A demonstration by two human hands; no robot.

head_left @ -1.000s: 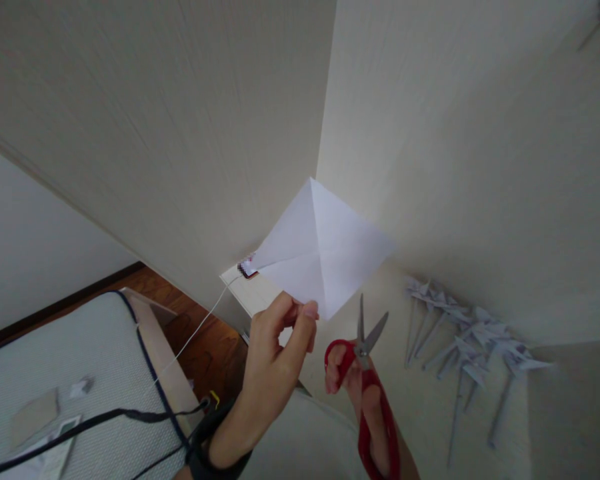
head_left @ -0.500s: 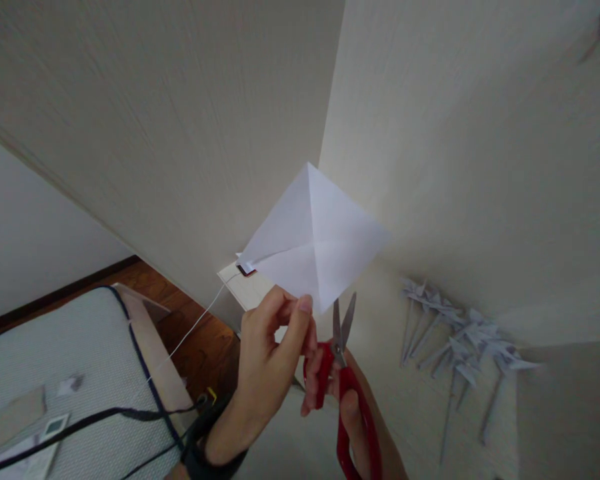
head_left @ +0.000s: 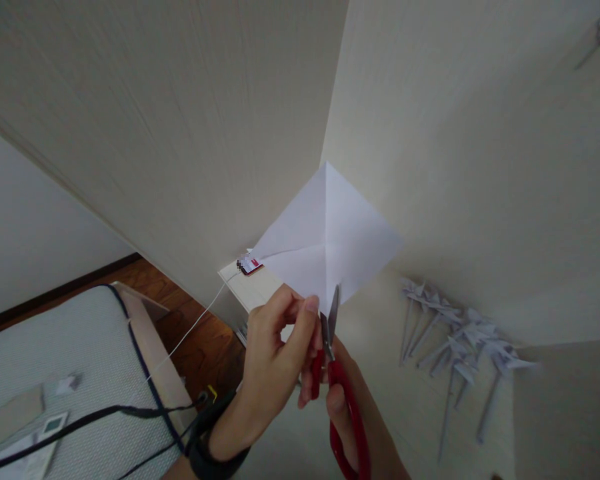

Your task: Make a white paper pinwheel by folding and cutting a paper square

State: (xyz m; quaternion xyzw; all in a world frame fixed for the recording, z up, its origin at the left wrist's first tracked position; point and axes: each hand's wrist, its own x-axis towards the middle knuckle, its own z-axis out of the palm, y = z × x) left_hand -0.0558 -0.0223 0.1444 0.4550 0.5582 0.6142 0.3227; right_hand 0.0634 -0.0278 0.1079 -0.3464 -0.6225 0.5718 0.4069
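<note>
A white square sheet of paper (head_left: 347, 227), creased along its diagonals, is held up corner-on in the middle of the view. A slit runs inward from its left corner. My left hand (head_left: 277, 347) pinches the sheet near its bottom corner between thumb and fingers. In my right hand (head_left: 347, 407) are red-handled scissors (head_left: 353, 420), fingers through the loops. Their blades are parted and lie around the paper's bottom corner, one blade in front of the sheet, close to my left fingertips.
Several paper pinwheels (head_left: 460, 340) on sticks lie at the right. A phone (head_left: 251, 267) with a white cable rests on a pale ledge (head_left: 229, 270) behind the paper. At left, a mattress (head_left: 80, 347) carries a cardboard piece (head_left: 17, 415) and dark straps.
The paper has shifted slightly right, uncovering more of the phone. The scissors have moved left, and their blades now straddle the bottom corner instead of standing beside it.
</note>
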